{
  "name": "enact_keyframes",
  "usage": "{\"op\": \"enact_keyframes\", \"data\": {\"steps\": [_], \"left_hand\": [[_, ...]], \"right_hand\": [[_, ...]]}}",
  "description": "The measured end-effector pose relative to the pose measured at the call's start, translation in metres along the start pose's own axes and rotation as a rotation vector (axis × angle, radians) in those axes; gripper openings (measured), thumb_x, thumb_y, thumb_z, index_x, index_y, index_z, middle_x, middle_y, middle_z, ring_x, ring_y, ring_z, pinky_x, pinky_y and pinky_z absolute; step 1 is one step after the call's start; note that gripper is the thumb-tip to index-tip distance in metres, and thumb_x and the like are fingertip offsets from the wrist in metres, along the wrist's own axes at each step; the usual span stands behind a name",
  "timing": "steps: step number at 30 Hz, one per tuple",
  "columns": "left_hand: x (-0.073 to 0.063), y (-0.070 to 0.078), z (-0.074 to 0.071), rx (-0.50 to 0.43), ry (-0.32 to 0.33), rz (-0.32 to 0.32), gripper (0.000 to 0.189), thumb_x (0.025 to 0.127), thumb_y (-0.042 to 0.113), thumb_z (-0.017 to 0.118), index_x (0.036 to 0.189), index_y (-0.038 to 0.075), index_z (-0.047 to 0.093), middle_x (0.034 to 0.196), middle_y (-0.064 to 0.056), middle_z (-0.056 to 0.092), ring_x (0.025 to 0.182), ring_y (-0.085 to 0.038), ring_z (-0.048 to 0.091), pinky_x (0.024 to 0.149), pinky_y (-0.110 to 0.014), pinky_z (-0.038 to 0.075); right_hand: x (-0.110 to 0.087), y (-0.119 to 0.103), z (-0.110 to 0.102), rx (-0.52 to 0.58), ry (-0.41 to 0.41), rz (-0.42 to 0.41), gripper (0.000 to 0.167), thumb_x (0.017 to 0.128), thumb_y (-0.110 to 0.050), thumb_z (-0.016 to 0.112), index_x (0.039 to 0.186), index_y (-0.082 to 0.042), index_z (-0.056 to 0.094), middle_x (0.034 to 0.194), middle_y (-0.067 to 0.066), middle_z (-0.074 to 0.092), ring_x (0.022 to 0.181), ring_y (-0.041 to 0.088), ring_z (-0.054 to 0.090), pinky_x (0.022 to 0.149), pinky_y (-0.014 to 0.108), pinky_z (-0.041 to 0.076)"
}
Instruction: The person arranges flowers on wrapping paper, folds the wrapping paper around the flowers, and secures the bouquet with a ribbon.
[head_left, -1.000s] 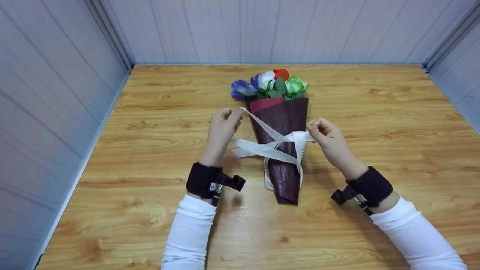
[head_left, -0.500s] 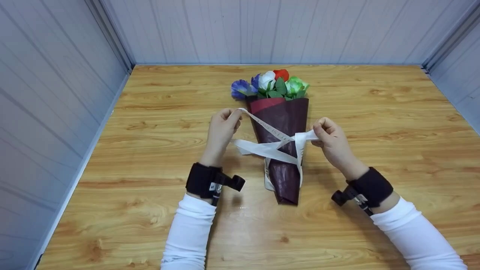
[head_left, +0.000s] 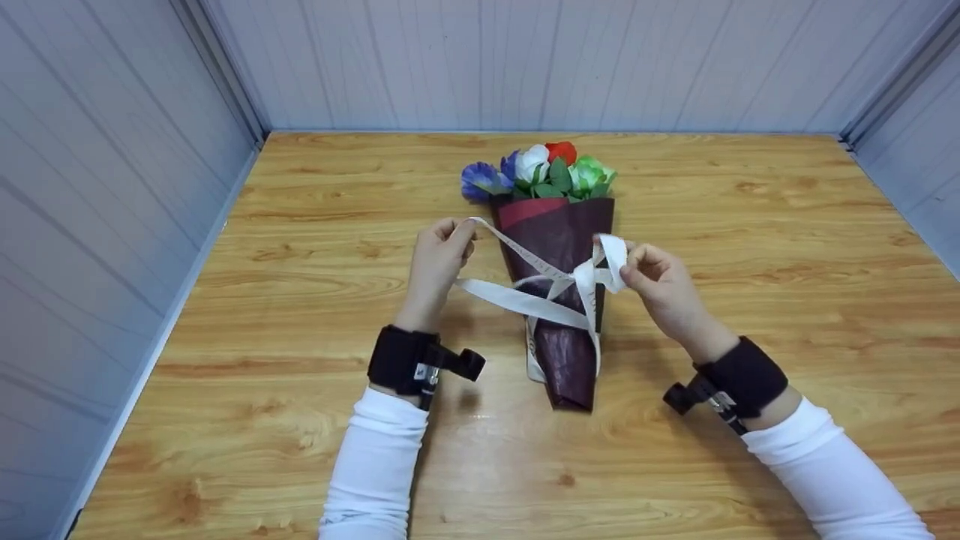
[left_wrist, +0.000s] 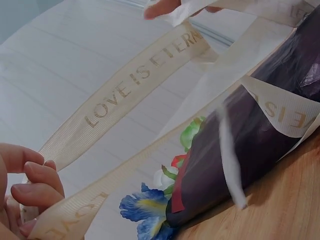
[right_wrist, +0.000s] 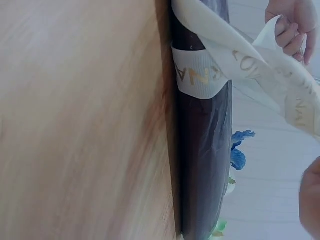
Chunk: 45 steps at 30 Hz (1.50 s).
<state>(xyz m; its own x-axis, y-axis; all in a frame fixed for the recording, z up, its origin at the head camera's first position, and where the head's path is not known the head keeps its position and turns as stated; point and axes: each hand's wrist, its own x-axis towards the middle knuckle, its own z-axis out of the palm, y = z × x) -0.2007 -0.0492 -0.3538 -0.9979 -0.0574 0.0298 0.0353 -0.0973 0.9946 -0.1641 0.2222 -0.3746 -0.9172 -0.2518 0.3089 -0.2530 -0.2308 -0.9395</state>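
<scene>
A bouquet of artificial flowers (head_left: 532, 165) in dark maroon wrapping paper (head_left: 562, 240) lies on the wooden table. Cream ribbon (head_left: 525, 301) printed with gold letters goes round the paper and crosses in front. Left of the bouquet, my left hand (head_left: 437, 262) pinches one length of ribbon, drawn out from the crossing; the left wrist view shows ribbon running to the curled fingers (left_wrist: 40, 176). On the right side, my right hand (head_left: 664, 289) pinches a raised ribbon loop (head_left: 613, 262) between thumb and fingers. Most of this hand is cut off in the right wrist view.
Pale panel walls (head_left: 450, 67) border the table (head_left: 285, 300) at the back and on both sides. Each wrist wears a black band (head_left: 405, 360) with a small camera. The wrapped stems end toward the near side.
My right hand first moved right, drawing the ribbon out, and now holds it folded up into a loop beside the crossing. The left hand has shifted slightly left, keeping its pinch.
</scene>
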Motion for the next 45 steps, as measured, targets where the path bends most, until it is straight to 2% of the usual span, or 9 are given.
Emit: {"op": "enact_keyframes", "data": {"steps": [5,9,11,17,23,27,32,36,45], "left_hand": [[0.001,0.0,-0.003,0.0,0.001,0.0,0.028,0.092,0.01,0.054,0.063,0.01,0.055,0.051,0.005,0.039,0.049,-0.007,0.032,0.051,-0.02,0.024],[0.002,0.001,-0.006,0.013,0.006,-0.004,0.029,0.093,0.012,0.054,0.064,0.01,0.053,0.053,0.005,0.039,0.05,-0.008,0.032,0.052,-0.02,0.025],[0.002,0.002,-0.008,0.014,0.015,-0.003,0.031,0.095,0.014,0.054,0.064,0.01,0.053,0.052,0.004,0.04,0.049,-0.007,0.031,0.051,-0.019,0.025],[0.005,0.004,-0.016,-0.038,0.008,-0.012,0.036,0.099,0.019,0.05,0.065,0.009,0.053,0.048,0.005,0.042,0.039,-0.003,0.028,0.041,-0.016,0.021],[0.004,0.003,-0.03,0.189,-0.084,0.03,0.041,0.099,0.025,0.049,0.06,0.013,0.052,0.047,0.007,0.036,0.044,-0.006,0.028,0.048,-0.02,0.023],[0.005,0.001,-0.037,0.326,-0.069,0.072,0.041,0.097,0.025,0.054,0.057,0.014,0.052,0.047,0.007,0.035,0.048,-0.009,0.031,0.055,-0.023,0.027],[0.004,0.002,-0.043,0.392,-0.02,0.082,0.042,0.094,0.029,0.058,0.055,0.015,0.053,0.047,0.007,0.037,0.048,-0.009,0.033,0.054,-0.024,0.028],[0.004,0.001,-0.046,0.414,-0.009,0.06,0.045,0.094,0.034,0.058,0.053,0.016,0.051,0.047,0.007,0.037,0.048,-0.01,0.034,0.054,-0.024,0.029],[0.008,-0.009,-0.048,0.431,0.076,0.063,0.053,0.085,0.031,0.069,0.052,0.015,0.031,0.05,0.008,0.022,0.047,-0.007,0.021,0.048,-0.022,0.018]], "right_hand": [[0.0,0.001,-0.001,-0.02,-0.014,-0.071,0.023,0.083,0.003,0.065,0.069,-0.012,0.056,0.158,0.02,0.01,0.122,0.015,0.043,0.1,0.022,0.037],[0.0,0.001,-0.002,-0.03,0.039,-0.109,0.02,0.082,0.0,0.07,0.07,-0.013,0.06,0.138,0.008,0.042,0.105,0.009,0.05,0.088,0.018,0.043],[0.0,0.0,-0.002,-0.051,0.061,-0.137,0.019,0.08,0.001,0.071,0.07,-0.012,0.061,0.139,0.008,0.041,0.12,0.013,0.046,0.094,0.017,0.04],[0.002,0.001,-0.005,-0.064,0.055,-0.157,0.019,0.076,0.007,0.072,0.067,-0.008,0.065,0.159,0.014,-0.007,0.147,0.027,-0.008,0.11,0.018,0.026],[0.004,0.004,-0.009,-0.204,0.151,-0.09,0.025,0.088,0.004,0.06,0.069,-0.011,0.054,0.159,0.017,0.008,0.147,0.029,0.001,0.114,0.025,0.022],[0.006,0.007,-0.013,-0.19,0.243,-0.037,0.027,0.093,0.004,0.051,0.071,-0.012,0.054,0.158,0.017,0.014,0.146,0.029,0.009,0.116,0.028,0.02],[0.01,0.01,-0.012,-0.086,0.306,0.023,0.027,0.096,0.001,0.045,0.075,-0.011,0.055,0.157,0.016,0.015,0.134,0.021,0.034,0.09,0.016,0.045],[0.011,0.013,-0.011,-0.095,0.328,0.075,0.025,0.098,-0.003,0.044,0.076,-0.012,0.052,0.154,0.017,0.022,0.111,0.007,0.049,0.076,0.015,0.048],[0.01,0.027,-0.019,0.064,0.278,0.061,0.014,0.101,-0.016,0.041,0.094,-0.01,0.052,0.091,-0.003,0.066,0.081,0.008,0.064,0.076,0.022,0.053]]}}
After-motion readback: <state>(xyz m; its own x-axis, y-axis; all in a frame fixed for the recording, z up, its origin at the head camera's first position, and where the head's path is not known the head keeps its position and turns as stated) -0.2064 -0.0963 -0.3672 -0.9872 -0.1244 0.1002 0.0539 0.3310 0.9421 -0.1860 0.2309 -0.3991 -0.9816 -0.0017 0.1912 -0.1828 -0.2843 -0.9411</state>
